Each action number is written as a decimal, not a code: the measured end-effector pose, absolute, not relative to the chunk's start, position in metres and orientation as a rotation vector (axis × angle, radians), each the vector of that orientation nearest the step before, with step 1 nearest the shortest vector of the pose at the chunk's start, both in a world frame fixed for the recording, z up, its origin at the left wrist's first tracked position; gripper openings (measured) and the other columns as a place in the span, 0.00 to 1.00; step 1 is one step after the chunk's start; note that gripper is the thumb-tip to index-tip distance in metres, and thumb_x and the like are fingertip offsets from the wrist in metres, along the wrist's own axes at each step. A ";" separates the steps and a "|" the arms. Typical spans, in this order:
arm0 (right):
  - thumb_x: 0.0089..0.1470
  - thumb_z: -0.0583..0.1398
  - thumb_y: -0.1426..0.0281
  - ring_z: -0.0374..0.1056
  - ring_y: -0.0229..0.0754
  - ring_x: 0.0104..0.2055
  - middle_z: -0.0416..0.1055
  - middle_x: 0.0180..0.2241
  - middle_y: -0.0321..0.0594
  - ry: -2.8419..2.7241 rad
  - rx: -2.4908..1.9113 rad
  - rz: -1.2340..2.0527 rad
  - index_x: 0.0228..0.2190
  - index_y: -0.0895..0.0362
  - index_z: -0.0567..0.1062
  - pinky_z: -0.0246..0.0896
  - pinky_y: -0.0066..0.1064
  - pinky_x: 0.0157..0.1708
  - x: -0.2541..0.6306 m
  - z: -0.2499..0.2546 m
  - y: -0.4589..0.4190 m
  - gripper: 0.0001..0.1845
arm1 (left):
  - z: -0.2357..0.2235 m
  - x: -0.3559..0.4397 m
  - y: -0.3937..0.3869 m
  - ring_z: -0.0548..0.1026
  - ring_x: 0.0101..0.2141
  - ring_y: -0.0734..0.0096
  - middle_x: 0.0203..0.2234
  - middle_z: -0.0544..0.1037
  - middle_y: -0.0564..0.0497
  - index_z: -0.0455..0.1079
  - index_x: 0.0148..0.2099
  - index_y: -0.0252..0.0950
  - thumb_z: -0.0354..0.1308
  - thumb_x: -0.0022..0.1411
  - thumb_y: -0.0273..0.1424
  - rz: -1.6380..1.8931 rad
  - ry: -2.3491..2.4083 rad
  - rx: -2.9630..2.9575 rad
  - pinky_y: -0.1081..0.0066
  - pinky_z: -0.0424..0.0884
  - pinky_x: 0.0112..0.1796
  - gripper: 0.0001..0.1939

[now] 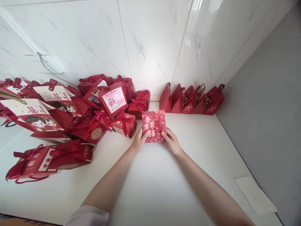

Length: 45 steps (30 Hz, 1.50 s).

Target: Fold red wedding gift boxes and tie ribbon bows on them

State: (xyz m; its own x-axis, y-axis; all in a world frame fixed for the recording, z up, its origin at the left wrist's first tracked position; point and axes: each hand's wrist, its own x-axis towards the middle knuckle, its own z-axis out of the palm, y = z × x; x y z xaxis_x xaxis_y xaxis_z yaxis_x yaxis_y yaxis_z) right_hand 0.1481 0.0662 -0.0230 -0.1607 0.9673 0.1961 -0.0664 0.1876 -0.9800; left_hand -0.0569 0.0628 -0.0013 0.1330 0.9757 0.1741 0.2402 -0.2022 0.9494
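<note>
A square red gift box with gold-pink lettering and a floral print is held up above the white tabletop, its printed face toward me. My left hand grips its left edge, thumb on the front. On the opposite edge, my right hand holds it the same way, thumb near the lower corner. The fingers behind the box are hidden. Just behind and to the left of it sit small red boxes with ribbon bows.
Several red peaked boxes stand in a row along the tiled wall at right. A pile of red gift boxes fills the left side. White paper lies near the right edge, by a grey wall. A cable hangs at upper left.
</note>
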 end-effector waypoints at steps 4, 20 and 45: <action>0.63 0.58 0.55 0.61 0.49 0.63 0.67 0.59 0.39 -1.376 -0.943 1.214 0.52 0.47 0.76 0.49 0.44 0.67 0.148 -0.022 0.066 0.19 | -0.007 -0.058 0.065 0.73 0.48 0.61 0.47 0.76 0.45 0.70 0.52 0.35 0.53 0.68 0.47 1.199 1.149 1.422 0.66 0.69 0.50 0.22; 0.63 0.59 0.56 0.63 0.50 0.62 0.68 0.59 0.41 -1.380 -0.947 1.235 0.54 0.50 0.75 0.53 0.45 0.65 0.147 -0.021 0.067 0.21 | -0.007 -0.059 0.066 0.73 0.47 0.64 0.45 0.76 0.47 0.70 0.47 0.37 0.51 0.68 0.51 1.259 1.162 1.195 0.68 0.68 0.51 0.22; 0.53 0.68 0.65 0.63 0.51 0.60 0.63 0.58 0.46 -1.755 -0.957 0.947 0.63 0.47 0.60 0.64 0.44 0.59 0.148 -0.022 0.057 0.40 | -0.007 -0.064 0.068 0.69 0.58 0.57 0.55 0.73 0.44 0.73 0.56 0.38 0.51 0.68 0.50 1.312 1.218 1.258 0.60 0.63 0.61 0.26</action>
State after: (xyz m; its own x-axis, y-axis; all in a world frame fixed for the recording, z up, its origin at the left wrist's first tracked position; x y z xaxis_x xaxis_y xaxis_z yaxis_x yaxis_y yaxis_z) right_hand 0.1477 0.0571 -0.0218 -0.2989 0.8917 0.3400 0.2050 0.4080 -0.8897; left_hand -0.0637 0.0678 -0.0072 -0.0571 0.9942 0.0908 0.0164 -0.0900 0.9958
